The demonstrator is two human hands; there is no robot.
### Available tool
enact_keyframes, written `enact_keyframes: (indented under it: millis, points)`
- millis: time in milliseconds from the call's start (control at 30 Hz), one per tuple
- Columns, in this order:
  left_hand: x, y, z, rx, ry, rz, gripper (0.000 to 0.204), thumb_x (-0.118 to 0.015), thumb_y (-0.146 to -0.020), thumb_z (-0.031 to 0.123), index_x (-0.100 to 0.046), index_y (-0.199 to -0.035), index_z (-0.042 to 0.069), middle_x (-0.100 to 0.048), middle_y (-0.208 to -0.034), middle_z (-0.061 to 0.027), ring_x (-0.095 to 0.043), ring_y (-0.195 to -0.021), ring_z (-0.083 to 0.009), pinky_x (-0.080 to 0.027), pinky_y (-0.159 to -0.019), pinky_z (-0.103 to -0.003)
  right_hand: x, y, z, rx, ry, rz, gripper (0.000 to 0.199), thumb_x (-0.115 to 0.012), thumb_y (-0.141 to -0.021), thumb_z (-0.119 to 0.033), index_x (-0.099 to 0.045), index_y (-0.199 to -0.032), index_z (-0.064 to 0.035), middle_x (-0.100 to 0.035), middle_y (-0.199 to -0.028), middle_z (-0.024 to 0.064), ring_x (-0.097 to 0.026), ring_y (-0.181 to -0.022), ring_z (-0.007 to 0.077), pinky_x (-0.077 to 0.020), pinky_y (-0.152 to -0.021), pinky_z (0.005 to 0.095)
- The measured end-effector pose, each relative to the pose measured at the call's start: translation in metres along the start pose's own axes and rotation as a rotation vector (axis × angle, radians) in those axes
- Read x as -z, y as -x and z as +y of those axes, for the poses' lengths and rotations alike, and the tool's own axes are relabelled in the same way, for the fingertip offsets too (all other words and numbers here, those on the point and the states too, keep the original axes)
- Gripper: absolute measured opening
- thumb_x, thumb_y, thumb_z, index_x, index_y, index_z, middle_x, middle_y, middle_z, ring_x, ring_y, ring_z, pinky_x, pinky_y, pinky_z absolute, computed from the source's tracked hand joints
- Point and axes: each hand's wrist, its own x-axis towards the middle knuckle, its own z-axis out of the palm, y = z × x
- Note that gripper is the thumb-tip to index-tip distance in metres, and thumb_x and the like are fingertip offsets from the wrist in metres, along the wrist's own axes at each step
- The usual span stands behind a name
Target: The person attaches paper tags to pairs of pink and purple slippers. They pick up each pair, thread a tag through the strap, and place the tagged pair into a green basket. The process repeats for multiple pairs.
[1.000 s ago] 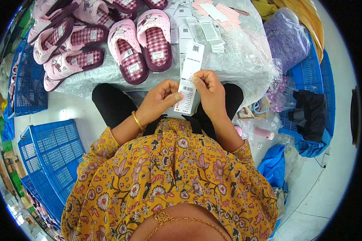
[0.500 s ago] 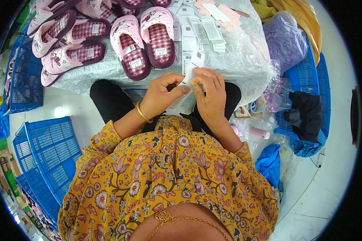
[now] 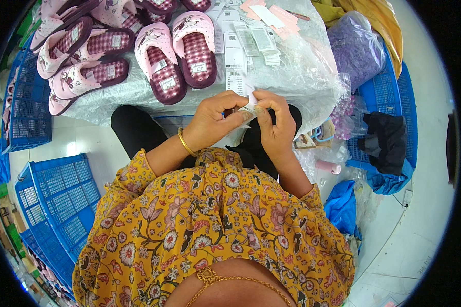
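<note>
in the head view we see both hands meet in front of the body, just over the near edge of a low surface covered with a clear plastic sheet (image 3: 297, 77). the left hand (image 3: 212, 120), with a gold bangle (image 3: 185, 143) on its wrist, and the right hand (image 3: 275, 125) pinch together a small white paper label (image 3: 249, 102); the fingers of both are closed on it, and they cover most of it, so we see only its upper corner and a thin strip between the fingertips. just behind the hands, on the sheet, lies a long white tag (image 3: 234, 77) with dark print, and further back a loose group of white and grey paper tags (image 3: 256, 38) and a few pale pink cards (image 3: 279, 18). to the left of these stand two pink slippers (image 3: 182, 53) with dark red checked insoles, each with a small white sticker on the insole, and more slippers of the same kind (image 3: 82, 56) lie in a pile toward the far left. on the person's left side there is a blue plastic crate (image 3: 56, 194) on the floor, and another blue crate (image 3: 28, 110) behind it. on the right side we see a clear bag of purple things (image 3: 356, 48), a blue crate (image 3: 389, 92) with a dark cloth (image 3: 386, 140) in it, a small pink spool (image 3: 327, 166) and a blue plastic bag (image 3: 343, 204). the yellow flowered blouse (image 3: 210, 225) fills the lower part and hides the floor under the arms.
</note>
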Motion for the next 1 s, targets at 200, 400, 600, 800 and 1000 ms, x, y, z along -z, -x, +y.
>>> enact_keyframes:
  millis: [200, 400, 600, 800, 1000]
  points:
    - [0.000, -0.004, 0.012, 0.116, 0.013, -0.035, 0.019, -0.069, -0.088, 0.004, -0.067, -0.106, 0.001, -0.062, -0.092, -0.0004, -0.053, -0.080, -0.0052, -0.045, -0.071, -0.022, -0.004, 0.012, 0.002, -0.008, 0.070, 0.031, 0.009, -0.064, -0.092, -0.009, -0.060, -0.099, -0.0044, -0.067, -0.096, 0.0128, -0.064, -0.078, 0.0300, -0.0509, -0.068, 0.0356]
    - [0.015, -0.013, -0.004, 0.178, 0.205, 0.133, 0.020, -0.061, -0.096, 0.012, -0.065, -0.114, 0.004, -0.064, -0.095, 0.0009, -0.055, -0.087, -0.0045, -0.045, -0.076, -0.021, -0.001, 0.016, 0.005, -0.256, 0.068, 0.062, 0.011, -0.064, -0.093, -0.008, -0.059, -0.101, -0.0026, -0.065, -0.088, 0.0111, -0.064, -0.072, 0.0221, -0.0507, -0.066, 0.0316]
    - [0.026, -0.019, -0.014, 0.401, 0.312, -0.100, 0.026, -0.056, -0.100, 0.025, -0.067, -0.107, 0.002, -0.064, -0.092, 0.0019, -0.054, -0.083, -0.0052, -0.042, -0.072, -0.021, -0.008, 0.011, 0.004, -0.428, -0.115, 0.002, 0.012, -0.063, -0.093, -0.005, -0.058, -0.102, -0.0007, -0.066, -0.085, 0.0073, -0.062, -0.074, 0.0090, -0.0501, -0.068, 0.0251]
    - [0.019, -0.021, -0.021, 0.419, 0.241, -0.151, 0.019, -0.064, -0.095, 0.021, -0.068, -0.099, 0.002, -0.062, -0.084, 0.0048, -0.052, -0.076, -0.0014, -0.040, -0.068, -0.019, -0.010, 0.009, 0.004, -0.449, -0.069, -0.026, 0.012, -0.065, -0.092, -0.005, -0.059, -0.101, 0.0000, -0.066, -0.084, 0.0072, -0.061, -0.072, 0.0086, -0.0500, -0.067, 0.0248]
    - [0.014, -0.020, -0.021, 0.443, 0.313, -0.054, 0.016, -0.069, -0.091, 0.017, -0.068, -0.096, 0.002, -0.062, -0.082, 0.0046, -0.052, -0.071, -0.0012, -0.042, -0.064, -0.019, -0.013, 0.004, 0.002, -0.436, -0.071, -0.004, 0.011, -0.065, -0.091, -0.006, -0.061, -0.100, -0.0007, -0.065, -0.084, 0.0067, -0.061, -0.071, 0.0099, -0.0499, -0.067, 0.0252]
